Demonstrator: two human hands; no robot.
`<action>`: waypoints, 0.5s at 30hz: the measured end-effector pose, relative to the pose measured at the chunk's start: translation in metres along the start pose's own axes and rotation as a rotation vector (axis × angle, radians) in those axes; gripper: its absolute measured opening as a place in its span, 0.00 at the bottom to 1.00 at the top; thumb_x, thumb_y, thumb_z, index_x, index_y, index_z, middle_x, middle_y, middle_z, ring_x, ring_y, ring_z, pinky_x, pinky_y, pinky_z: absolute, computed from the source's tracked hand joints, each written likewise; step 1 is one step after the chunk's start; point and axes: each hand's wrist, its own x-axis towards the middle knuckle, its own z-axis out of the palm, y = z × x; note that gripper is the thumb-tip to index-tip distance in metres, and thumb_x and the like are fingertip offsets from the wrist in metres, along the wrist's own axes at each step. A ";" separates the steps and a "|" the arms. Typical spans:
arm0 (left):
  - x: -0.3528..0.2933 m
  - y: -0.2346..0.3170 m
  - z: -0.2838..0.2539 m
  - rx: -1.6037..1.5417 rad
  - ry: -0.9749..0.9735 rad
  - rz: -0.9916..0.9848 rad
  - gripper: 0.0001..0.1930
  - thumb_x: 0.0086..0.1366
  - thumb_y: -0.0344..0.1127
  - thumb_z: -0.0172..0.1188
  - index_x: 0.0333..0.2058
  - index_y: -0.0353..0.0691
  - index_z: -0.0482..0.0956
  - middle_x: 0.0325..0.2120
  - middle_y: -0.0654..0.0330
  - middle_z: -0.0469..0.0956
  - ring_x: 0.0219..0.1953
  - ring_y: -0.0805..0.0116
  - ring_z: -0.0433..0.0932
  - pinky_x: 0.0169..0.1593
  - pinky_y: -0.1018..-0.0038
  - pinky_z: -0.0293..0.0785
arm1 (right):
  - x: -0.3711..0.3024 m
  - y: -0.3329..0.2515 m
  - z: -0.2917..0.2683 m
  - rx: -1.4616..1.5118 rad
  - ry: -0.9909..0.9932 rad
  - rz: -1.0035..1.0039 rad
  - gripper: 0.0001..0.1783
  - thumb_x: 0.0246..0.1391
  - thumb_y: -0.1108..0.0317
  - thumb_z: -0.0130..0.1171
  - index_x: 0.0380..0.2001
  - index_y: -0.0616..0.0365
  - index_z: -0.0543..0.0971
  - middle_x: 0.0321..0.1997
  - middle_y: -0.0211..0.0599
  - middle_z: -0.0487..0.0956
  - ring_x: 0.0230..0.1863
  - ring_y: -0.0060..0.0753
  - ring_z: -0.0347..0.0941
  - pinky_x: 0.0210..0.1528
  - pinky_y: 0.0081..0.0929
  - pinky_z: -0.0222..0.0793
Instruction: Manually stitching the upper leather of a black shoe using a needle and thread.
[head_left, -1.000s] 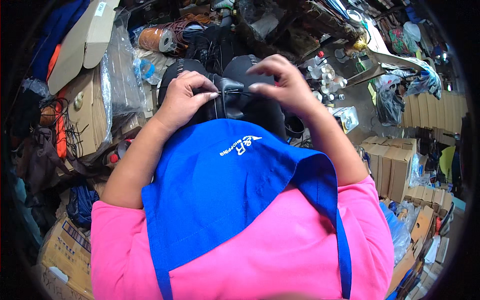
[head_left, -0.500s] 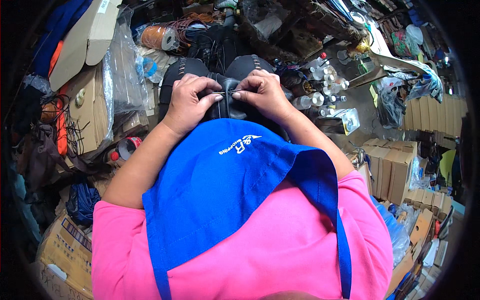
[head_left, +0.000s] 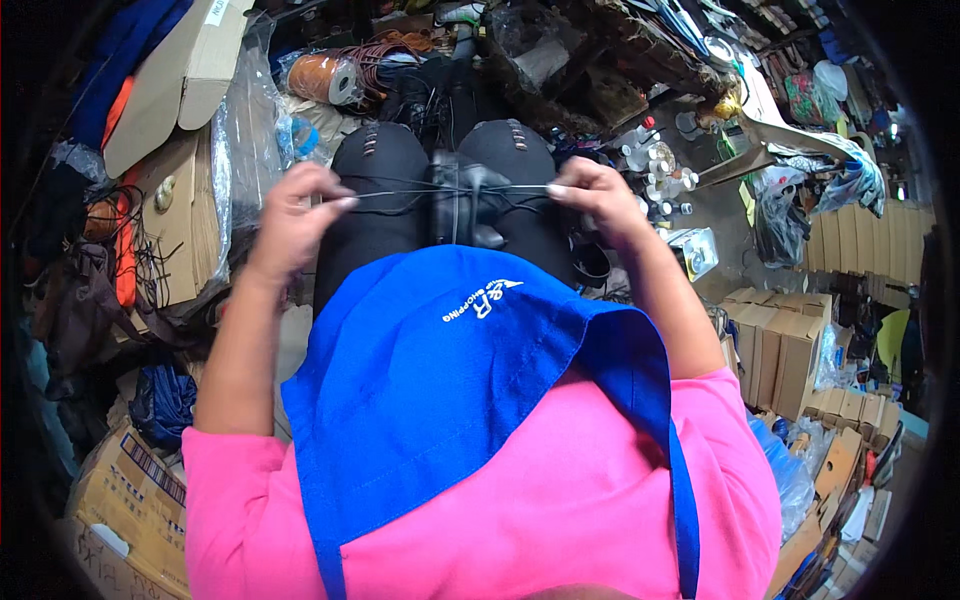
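A black leather piece [head_left: 463, 215] rests between my thighs, with a shiny black part sticking out on its right side. Thread [head_left: 400, 189] runs taut out of it to both sides. My left hand [head_left: 300, 215], somewhat blurred, pinches one end left of my left thigh. On the other side my right hand [head_left: 603, 198] pinches the opposite end, where a thin pale stretch beside the fingers could be a needle; I cannot tell. Loose dark strands hang below the taut line over both thighs. Neither hand touches the leather itself.
Several small bottles [head_left: 655, 165] stand to the right of my knee, near a clear plastic container [head_left: 692, 250]. An orange spool [head_left: 322, 78] lies at the far left. Flattened cardboard [head_left: 180, 225] leans at the left, and stacked cardboard [head_left: 775, 345] is at the right.
My hands were close together at the leather piece, pinching right beside it. They have since drawn apart to left and right, pulling the thread out taut between them.
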 end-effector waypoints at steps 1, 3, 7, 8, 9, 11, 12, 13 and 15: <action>-0.006 0.003 -0.020 -0.065 0.042 -0.145 0.03 0.50 0.23 0.62 0.25 0.36 0.77 0.25 0.63 0.73 0.32 0.73 0.72 0.41 0.77 0.67 | -0.006 0.000 -0.011 0.094 -0.011 0.053 0.11 0.45 0.62 0.67 0.23 0.56 0.78 0.24 0.23 0.75 0.28 0.20 0.68 0.34 0.21 0.62; -0.007 0.017 -0.055 -0.143 0.214 -0.463 0.05 0.53 0.23 0.61 0.29 0.40 0.77 0.28 0.68 0.74 0.32 0.78 0.71 0.41 0.81 0.67 | -0.011 -0.009 -0.027 0.127 0.244 0.114 0.10 0.46 0.62 0.65 0.25 0.55 0.76 0.25 0.24 0.75 0.27 0.17 0.68 0.31 0.17 0.59; 0.020 0.074 -0.057 -0.645 0.194 -0.044 0.05 0.63 0.30 0.55 0.36 0.36 0.72 0.37 0.56 0.75 0.43 0.64 0.76 0.48 0.71 0.71 | 0.015 -0.057 0.004 0.526 0.165 -0.234 0.08 0.53 0.65 0.60 0.31 0.57 0.75 0.32 0.32 0.77 0.31 0.23 0.72 0.39 0.22 0.67; 0.028 0.091 -0.046 -0.708 0.060 0.022 0.06 0.65 0.31 0.53 0.38 0.36 0.70 0.38 0.53 0.75 0.43 0.61 0.77 0.48 0.70 0.71 | 0.022 -0.073 0.023 0.590 0.114 -0.294 0.07 0.56 0.65 0.57 0.33 0.57 0.74 0.33 0.33 0.77 0.31 0.24 0.72 0.42 0.24 0.68; 0.033 0.108 -0.031 -0.891 -0.108 0.070 0.07 0.66 0.32 0.51 0.40 0.36 0.69 0.38 0.51 0.75 0.42 0.60 0.77 0.47 0.69 0.72 | 0.027 -0.088 0.042 0.633 -0.033 -0.379 0.07 0.58 0.65 0.55 0.34 0.58 0.72 0.33 0.35 0.76 0.32 0.26 0.73 0.44 0.25 0.69; 0.035 0.132 -0.013 -1.080 -0.529 -0.034 0.12 0.68 0.37 0.49 0.44 0.36 0.64 0.31 0.50 0.76 0.36 0.59 0.79 0.41 0.68 0.74 | 0.022 -0.113 0.075 0.808 -0.286 -0.346 0.09 0.61 0.63 0.50 0.40 0.56 0.69 0.33 0.36 0.74 0.35 0.30 0.73 0.43 0.28 0.68; 0.031 0.136 -0.011 -0.969 -0.640 -0.136 0.11 0.67 0.39 0.51 0.39 0.37 0.64 0.28 0.52 0.76 0.33 0.60 0.78 0.38 0.68 0.74 | 0.013 -0.122 0.080 0.748 -0.350 -0.330 0.10 0.61 0.62 0.50 0.40 0.55 0.68 0.32 0.36 0.74 0.33 0.30 0.72 0.39 0.27 0.68; 0.025 0.135 -0.013 -0.818 -0.736 -0.271 0.12 0.66 0.40 0.52 0.35 0.37 0.64 0.25 0.53 0.75 0.31 0.62 0.77 0.35 0.68 0.73 | 0.006 -0.124 0.084 0.657 -0.458 -0.289 0.10 0.62 0.61 0.50 0.39 0.55 0.67 0.32 0.36 0.73 0.31 0.30 0.71 0.35 0.26 0.67; 0.018 0.115 -0.032 0.059 -0.754 0.091 0.11 0.60 0.35 0.58 0.30 0.34 0.69 0.24 0.55 0.75 0.27 0.62 0.75 0.32 0.67 0.71 | -0.016 -0.113 0.063 0.120 -0.480 -0.208 0.14 0.60 0.57 0.53 0.34 0.57 0.68 0.28 0.33 0.71 0.30 0.27 0.69 0.31 0.26 0.65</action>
